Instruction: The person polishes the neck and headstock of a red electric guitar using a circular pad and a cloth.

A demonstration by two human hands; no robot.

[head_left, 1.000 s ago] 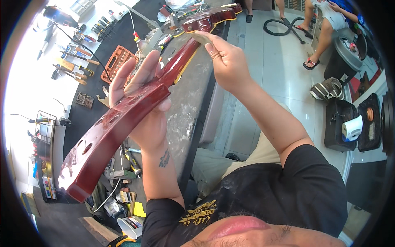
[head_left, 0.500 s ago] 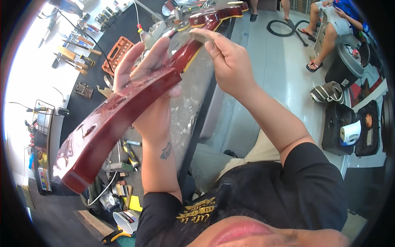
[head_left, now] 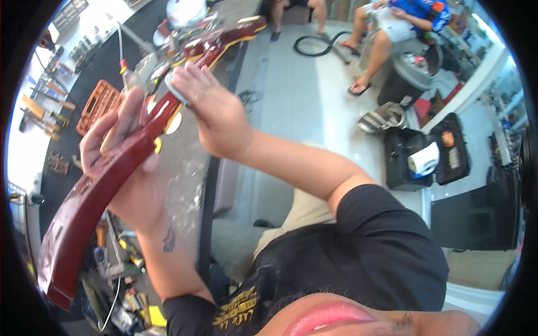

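My left hand (head_left: 137, 196) supports a glossy dark red guitar body (head_left: 84, 207), tilted and seen nearly edge-on. Its palm is under the body, and the fingers come up along the far side. The upper part of the body has a cream-yellow edge. Against that upper end lies my right hand (head_left: 218, 115), its fingers together and slightly blurred. A thin pale pad (head_left: 178, 96) shows under those fingers, pressed on the red surface; most of it is hidden.
Another red guitar piece (head_left: 227, 39) with yellow edging lies at the bench's far end. An orange tool holder (head_left: 100, 106) stands left, near hand tools on the wall. To the right are an open black case (head_left: 400, 154), a grey-black bin (head_left: 400, 84) and a seated person (head_left: 386, 33).
My view has swung, so the scene sits further left in the picture. My right hand has turned flatter, its pad pressed along the guitar's upper end. The left hand keeps its hold.
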